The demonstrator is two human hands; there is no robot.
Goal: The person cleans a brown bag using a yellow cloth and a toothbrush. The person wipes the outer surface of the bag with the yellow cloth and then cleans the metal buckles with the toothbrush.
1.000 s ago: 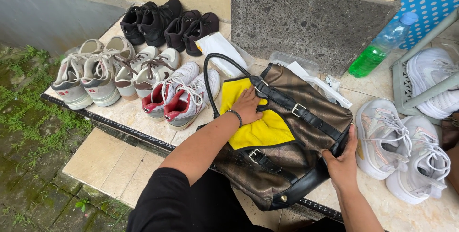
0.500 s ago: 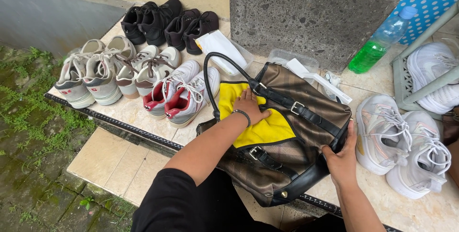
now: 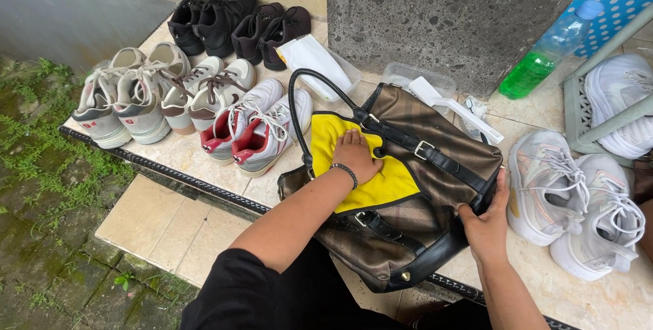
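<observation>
Left hand (image 3: 355, 158): flat, palm down, fingers spread and pressed on a yellow cloth (image 3: 367, 167); dark bead bracelet at the wrist; not gripping, only pressing.
Right hand (image 3: 487, 224): curled around the right end of the brown bag (image 3: 435, 187), thumb on top, steadying it.
Yellow cloth: spread across the upper face of the bag, between its black handle loop and a buckled strap.
Brown bag: lies on its side on the tiled ledge (image 3: 170, 160), near the front edge, black trim and straps; handle arches up toward the left.
Left of bag: pair of white and red sneakers (image 3: 255, 129), just beside it; farther left, beige sneakers (image 3: 204, 92) and grey sneakers (image 3: 122, 102) in a row.
Behind: two pairs of black shoes (image 3: 235, 24) by the wall; a white pouch (image 3: 313, 61); clear plastic tub (image 3: 418, 78) with a white brush (image 3: 456, 106).
Right of bag: pair of white sneakers (image 3: 578, 207), near the right hand.
Far right: bottle of green liquid (image 3: 547, 51) leaning against the grey stone block (image 3: 435, 17).
</observation>
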